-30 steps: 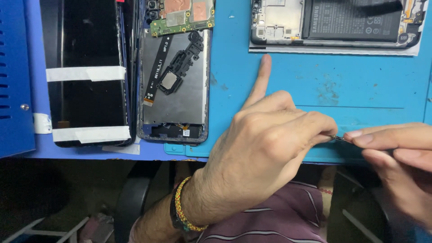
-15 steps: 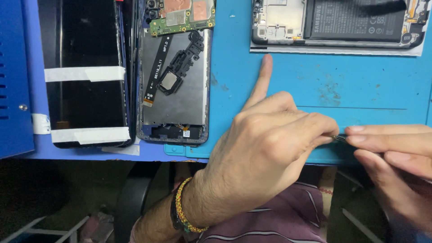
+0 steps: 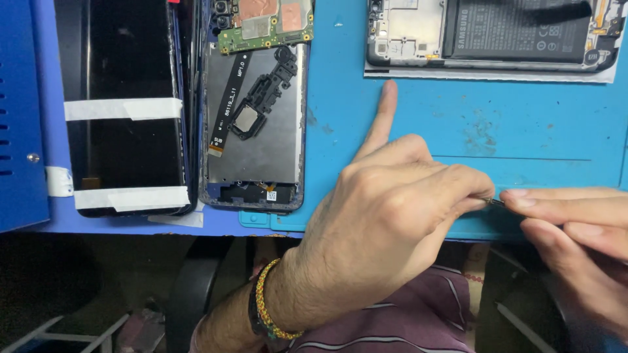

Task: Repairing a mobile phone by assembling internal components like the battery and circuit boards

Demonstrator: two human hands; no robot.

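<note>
My left hand (image 3: 392, 216) hovers over the front edge of the blue work mat (image 3: 497, 131), its index finger pointing away and its other fingers pinched on a tiny dark part (image 3: 496, 202). My right hand (image 3: 575, 242) comes in from the right and pinches the same small part from the other side. The part is mostly hidden between the fingertips. An opened phone frame (image 3: 258, 131) with a green circuit board (image 3: 265, 23) at its top lies to the left of my left hand.
A black phone screen (image 3: 124, 111) held with two white tape strips lies at the left. Another opened phone with a dark battery (image 3: 497, 33) sits at the back right. A blue metal box (image 3: 19, 117) stands at the far left. A chair base shows below the table edge.
Both hands have stayed nearly still, fingertips still pinched together on the small part. The view has shifted very slightly.
</note>
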